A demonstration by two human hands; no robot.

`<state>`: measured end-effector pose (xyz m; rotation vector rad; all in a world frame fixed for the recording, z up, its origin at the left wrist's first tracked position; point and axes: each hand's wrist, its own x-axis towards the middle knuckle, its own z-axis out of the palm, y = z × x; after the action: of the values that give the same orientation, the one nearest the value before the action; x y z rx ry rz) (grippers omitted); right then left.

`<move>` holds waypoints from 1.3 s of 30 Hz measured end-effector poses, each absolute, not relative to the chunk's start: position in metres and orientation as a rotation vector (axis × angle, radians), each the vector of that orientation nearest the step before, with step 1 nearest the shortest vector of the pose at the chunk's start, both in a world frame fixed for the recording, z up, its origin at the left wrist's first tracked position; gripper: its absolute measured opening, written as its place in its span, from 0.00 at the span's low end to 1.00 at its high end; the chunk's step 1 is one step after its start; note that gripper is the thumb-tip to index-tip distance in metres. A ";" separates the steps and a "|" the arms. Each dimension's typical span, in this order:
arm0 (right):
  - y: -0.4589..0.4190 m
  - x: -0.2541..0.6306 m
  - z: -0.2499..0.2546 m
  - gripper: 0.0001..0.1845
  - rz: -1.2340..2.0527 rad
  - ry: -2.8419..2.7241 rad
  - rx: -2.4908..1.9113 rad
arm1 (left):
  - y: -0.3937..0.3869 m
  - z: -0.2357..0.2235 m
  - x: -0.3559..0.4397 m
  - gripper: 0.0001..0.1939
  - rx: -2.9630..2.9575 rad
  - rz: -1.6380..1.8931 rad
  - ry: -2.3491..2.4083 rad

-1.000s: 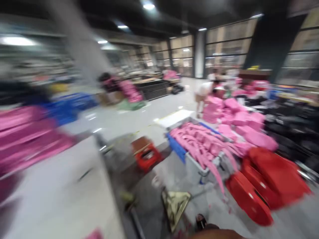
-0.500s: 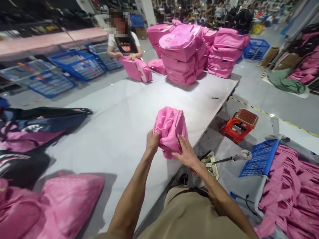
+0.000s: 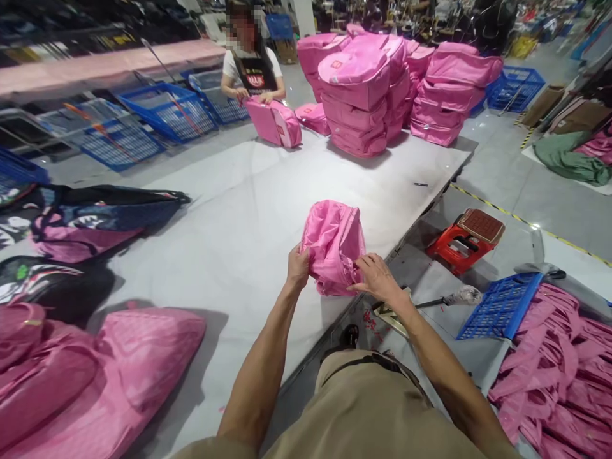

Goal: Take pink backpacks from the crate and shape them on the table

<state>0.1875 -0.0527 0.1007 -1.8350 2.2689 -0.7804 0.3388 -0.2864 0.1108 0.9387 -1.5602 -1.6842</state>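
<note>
Two hands hold one crumpled pink bag [image 3: 335, 245] at the near edge of the white counter [image 3: 239, 210]; the left hand [image 3: 298, 266] has its grip closed on the bag's left side, thumb on top, while the right hand [image 3: 378, 278] pinches the lower right edge with fingers curled onto the fabric; the bag rests on the counter, upright and bunched. Across the counter a co-worker [image 3: 253, 70] has both hands on another pink bag [image 3: 275, 122]; just beside that stands a tall stack of pink bags [image 3: 382, 89]. Dark printed bags [image 3: 95, 217] lie at the left edge; more pink bags [image 3: 105, 376] lie near the left forearm. On the floor to the right sit a red stool [image 3: 466, 239] and a blue crate [image 3: 500, 306].
</note>
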 end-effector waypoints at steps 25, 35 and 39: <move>-0.061 0.245 0.067 0.14 -1.721 2.270 -1.059 | -0.264 0.116 0.331 0.18 0.955 -1.527 -1.575; -0.053 0.249 0.069 0.24 -1.767 2.387 -1.128 | -0.260 0.129 0.330 0.17 0.933 -1.527 -1.632; -0.052 0.236 0.096 0.24 -1.478 2.604 -1.464 | -0.261 0.135 0.337 0.18 0.958 -1.538 -1.697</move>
<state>0.2355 -0.0519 0.0960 -1.4640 2.6045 -1.4782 0.3366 -0.2607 0.1348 0.9579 -1.6975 -1.5378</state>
